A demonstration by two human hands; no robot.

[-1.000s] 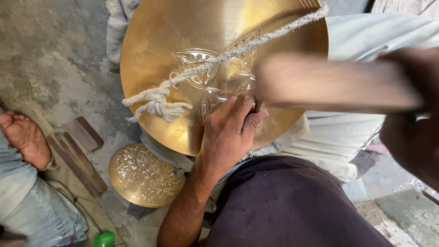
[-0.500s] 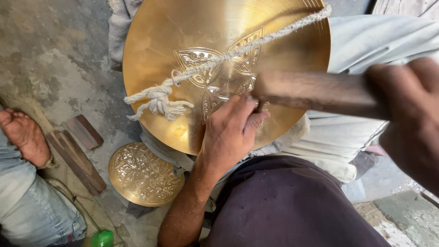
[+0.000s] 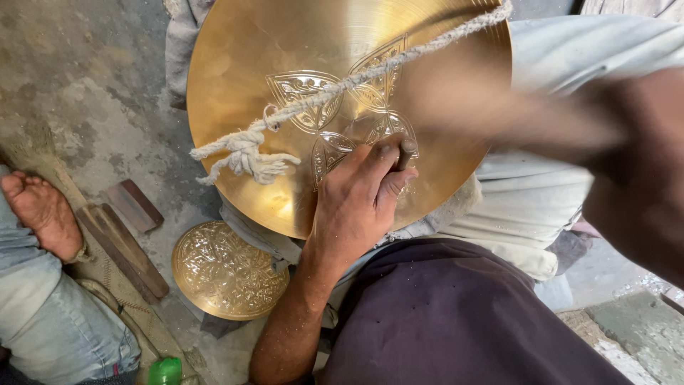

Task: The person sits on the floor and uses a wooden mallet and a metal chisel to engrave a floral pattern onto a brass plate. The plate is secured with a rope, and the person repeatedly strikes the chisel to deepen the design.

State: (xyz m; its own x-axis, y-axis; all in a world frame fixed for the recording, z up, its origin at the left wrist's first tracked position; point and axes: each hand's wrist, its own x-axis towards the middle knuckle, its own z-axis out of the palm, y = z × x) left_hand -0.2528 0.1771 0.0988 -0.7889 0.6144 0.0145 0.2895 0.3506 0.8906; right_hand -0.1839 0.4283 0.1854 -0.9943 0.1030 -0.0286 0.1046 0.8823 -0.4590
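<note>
Your left hand (image 3: 356, 203) rests on the big brass plate (image 3: 242, 93), thumb and fingers pinched around a short dark metal punch (image 3: 406, 151) whose tip stands on the engraved part of the metal. The plate lies tilted across your lap, directly under that hand and spreading up and away from it. It is round, golden and smoothly polished, with fine concentric sheen, and near its middle it carries a chased pattern of pointed leaf shapes filled with fine lines; the punch sits at the lower edge of that pattern. A frayed whitish rope (image 3: 306, 107) crosses the plate's face diagonally, just above your left hand, ending in a knot and tassel to its left.

Your right hand (image 3: 634, 171) is to the right of the left one, badly blurred; it seems closed on a blurred wooden handle (image 3: 491, 107), though the grip cannot be made out clearly.

Below and left of your left forearm, a smaller round brass plate (image 3: 228, 269), densely embossed all over, lies on the floor.
</note>
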